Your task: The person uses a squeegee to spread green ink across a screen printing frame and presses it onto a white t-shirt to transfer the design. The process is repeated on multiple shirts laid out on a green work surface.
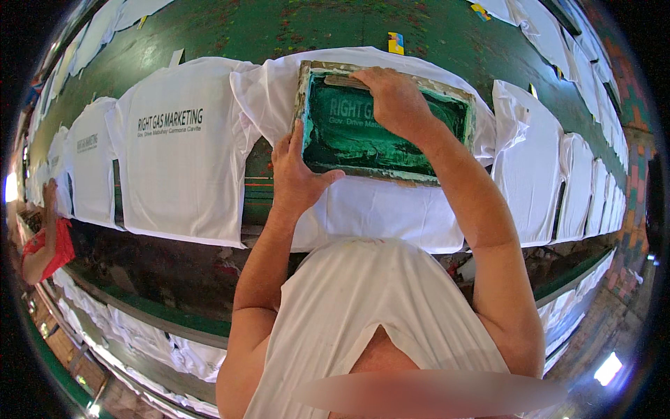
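Observation:
A rectangular screen printing frame (377, 174) lies over a white T-shirt (391, 220) in front of me. Green ink coats its mesh, and pale lettering shows partly through. My left hand (299, 171) grips the frame's near left corner, fingers along the left rail and thumb on the near rail. At the far side inside the frame, my right hand (396, 101) is closed on a wooden squeegee (342, 82); its right part is hidden under the hand. The shirt's middle is covered by the frame.
To the left lies a white shirt (178, 181) with dark printed lettering, and another printed one (92, 167) beyond it. Blank white shirts (525, 167) line the right side of the long green table (279, 35). Another person's red sleeve (52, 248) shows at far left.

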### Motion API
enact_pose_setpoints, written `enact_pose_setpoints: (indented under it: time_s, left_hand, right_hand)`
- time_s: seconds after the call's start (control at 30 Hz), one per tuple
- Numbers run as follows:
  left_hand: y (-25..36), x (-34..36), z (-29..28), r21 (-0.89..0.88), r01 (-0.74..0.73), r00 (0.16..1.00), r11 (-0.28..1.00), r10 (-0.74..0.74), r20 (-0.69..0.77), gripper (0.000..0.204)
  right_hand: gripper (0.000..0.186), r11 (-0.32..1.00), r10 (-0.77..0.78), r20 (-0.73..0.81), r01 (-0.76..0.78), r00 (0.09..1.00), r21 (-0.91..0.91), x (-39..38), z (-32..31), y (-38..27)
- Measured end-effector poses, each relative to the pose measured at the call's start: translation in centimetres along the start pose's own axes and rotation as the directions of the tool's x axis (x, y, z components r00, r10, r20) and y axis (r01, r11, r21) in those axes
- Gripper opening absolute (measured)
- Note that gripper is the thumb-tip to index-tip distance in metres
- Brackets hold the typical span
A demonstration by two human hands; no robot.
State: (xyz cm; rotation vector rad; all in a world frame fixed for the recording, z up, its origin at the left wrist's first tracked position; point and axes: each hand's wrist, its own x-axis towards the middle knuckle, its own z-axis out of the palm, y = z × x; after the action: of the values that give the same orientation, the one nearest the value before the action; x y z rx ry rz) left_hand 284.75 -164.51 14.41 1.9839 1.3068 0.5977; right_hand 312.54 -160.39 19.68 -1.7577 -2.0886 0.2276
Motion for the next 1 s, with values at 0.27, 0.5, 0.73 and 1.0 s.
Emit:
enact_pose_setpoints:
  time_s: [0.27,0.5,0.73,1.0]
  left_hand:
    - [0.4,0.0,-0.2,-0.023,0.045,0.999,0.999,-0.045,0.020,0.138]
    - [0.4,0.0,-0.2,0.023,0.034,0.999,0.999,-0.035,0.035,0.136]
    - [0.8,0.4,-0.4,0.010,0.077,0.995,0.997,-0.077,0.067,0.138]
    - [1.4,0.6,-0.7,0.020,0.139,0.984,0.990,-0.140,0.109,0.140]
  right_hand:
    - [0.053,0.996,-0.067,0.136,0.059,0.988,0.061,-4.8,-0.8,-3.2]
    - [0.047,0.998,-0.042,0.203,0.033,0.978,0.046,-11.0,-2.0,-5.3]
    - [0.043,0.983,0.173,0.044,-0.175,0.984,0.056,-7.2,-5.1,4.2]
    - [0.046,0.995,0.057,0.017,-0.058,0.998,0.075,-12.5,-4.6,2.0]
